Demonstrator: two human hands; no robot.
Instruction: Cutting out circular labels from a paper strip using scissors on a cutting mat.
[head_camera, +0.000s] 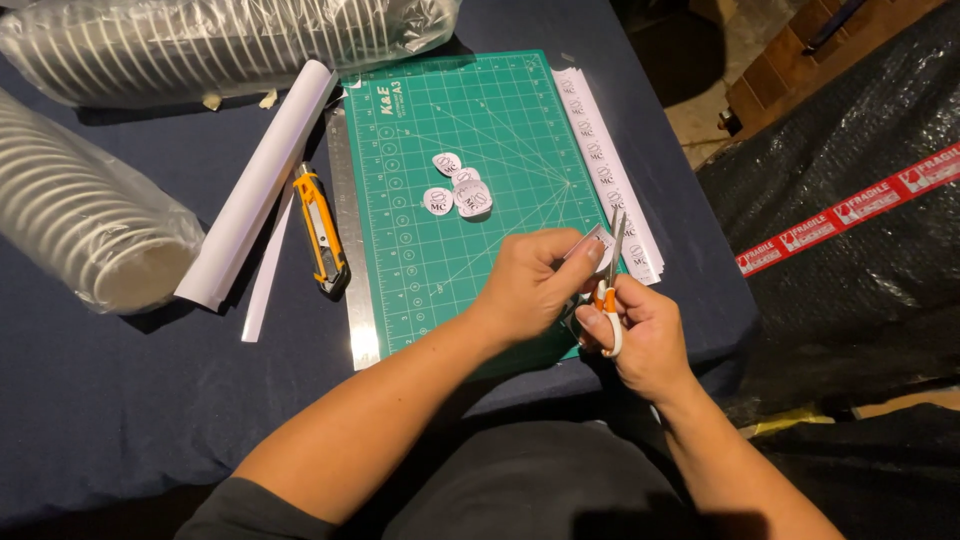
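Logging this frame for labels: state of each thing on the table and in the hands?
scissors: blades up, gripped by right hand
paper piece: pinched by left hand, at the blades
round cutouts: loose cluster on cutting mat
utility knife: lying untouched; blade not discernible
sticker strips: flat along mat's right edge
paper roll: rolled
cup stacks: bagged, on their sides

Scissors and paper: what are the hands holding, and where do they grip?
The right hand holds the scissors by their orange-and-white handles, blades pointing up. The left hand pinches a small white paper piece by its lower edge, at the blades.
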